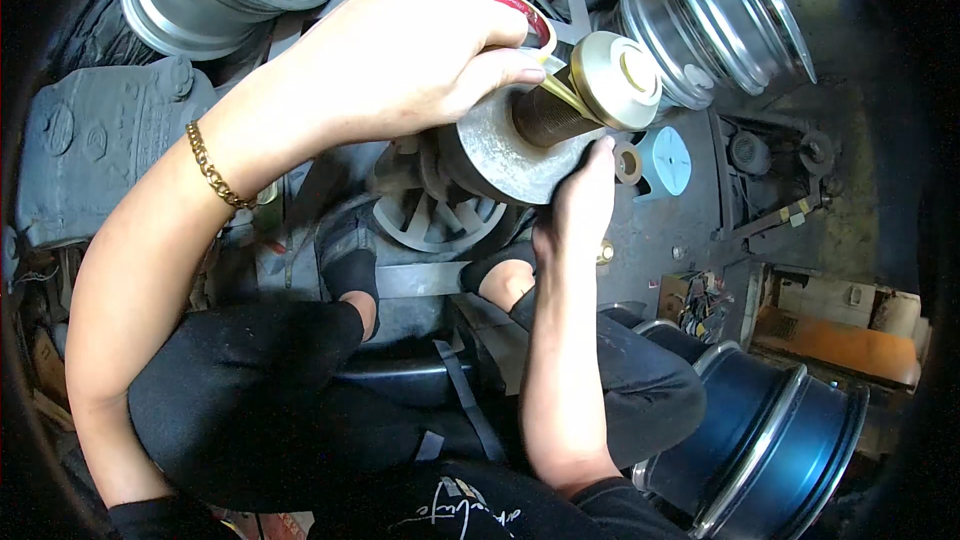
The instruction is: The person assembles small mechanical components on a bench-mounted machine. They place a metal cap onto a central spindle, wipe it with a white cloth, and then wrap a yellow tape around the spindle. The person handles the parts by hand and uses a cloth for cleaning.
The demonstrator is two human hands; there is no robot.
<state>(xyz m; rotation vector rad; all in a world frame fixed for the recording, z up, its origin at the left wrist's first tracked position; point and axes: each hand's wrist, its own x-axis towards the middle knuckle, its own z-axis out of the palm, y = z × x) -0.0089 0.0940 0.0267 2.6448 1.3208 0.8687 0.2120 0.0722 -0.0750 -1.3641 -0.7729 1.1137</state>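
Observation:
My left hand (440, 55) is closed on a tape roll (535, 20) with a red inner core. A narrow yellowish strip (565, 90) runs from the thumb toward a threaded shaft (545, 118). That shaft joins a wide grey metal flange (500, 165) to a pale gold round cap (620, 80), tilted up to the right. My right hand (585, 190) grips the flange's right side, thumb near the cap and the other fingers hidden behind. Below the flange is a spoked wheel (440, 225), between my feet.
Silver wheel rims stand at the far left (190, 0) and far right (710, 20). A blue rim (750, 430) is at near right. Beyond my right hand are a light-blue spool (665, 160) and a small brown tape roll (627, 162). A grey moulded case (110, 150) lies left.

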